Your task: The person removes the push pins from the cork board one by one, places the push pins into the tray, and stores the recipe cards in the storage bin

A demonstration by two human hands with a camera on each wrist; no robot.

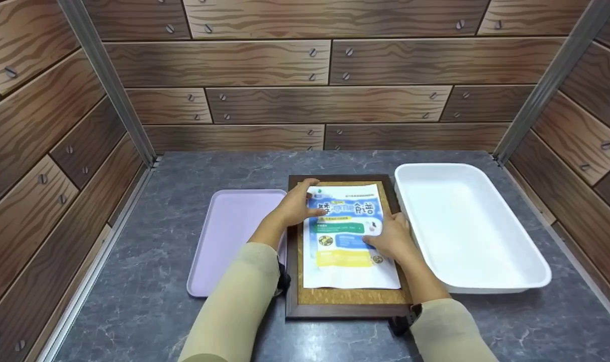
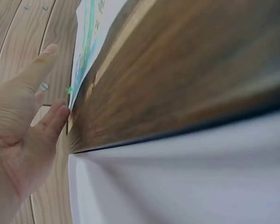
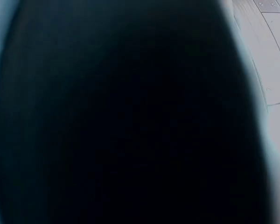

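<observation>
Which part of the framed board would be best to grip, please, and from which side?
Probably the near rail of the framed board, from the near side: the purple tray and white tray closely flank its long sides, while that straight rail lies clear of the printed sheet.

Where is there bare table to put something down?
Bare tabletop lies between purple tray and left wall, and between framed board and back wall. Crowded: the middle, left hand and right hand at the paper, white tub alongside.

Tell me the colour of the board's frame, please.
The frame is dark brown, clearest in the head view.
</observation>
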